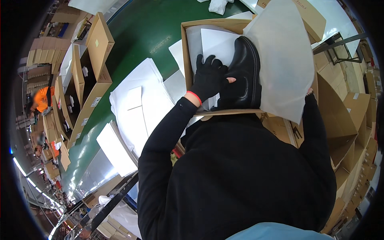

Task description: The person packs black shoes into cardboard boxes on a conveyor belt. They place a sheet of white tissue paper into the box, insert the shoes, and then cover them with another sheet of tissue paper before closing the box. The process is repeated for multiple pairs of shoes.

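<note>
A black leather boot (244,76) lies in an open brown cardboard box (185,52) in front of me. My left hand (210,78), in a black glove with the thumb tip bare, rests over the boot's left side. Its fingers are apart above a white sheet (218,42), and the thumb touches the boot. A large translucent wrapping sheet (284,60) spreads out over the box's right side. By that sheet's right edge is my right hand (309,91); its fingers are mostly hidden, so its grip cannot be made out.
To the left lie a stack of white paper sheets (138,100) and a smaller white stack (116,148). Opened cardboard boxes (90,92) stand farther left on the green surface (140,36). More brown boxes (338,116) are at the right. A person in orange (42,100) is at the far left.
</note>
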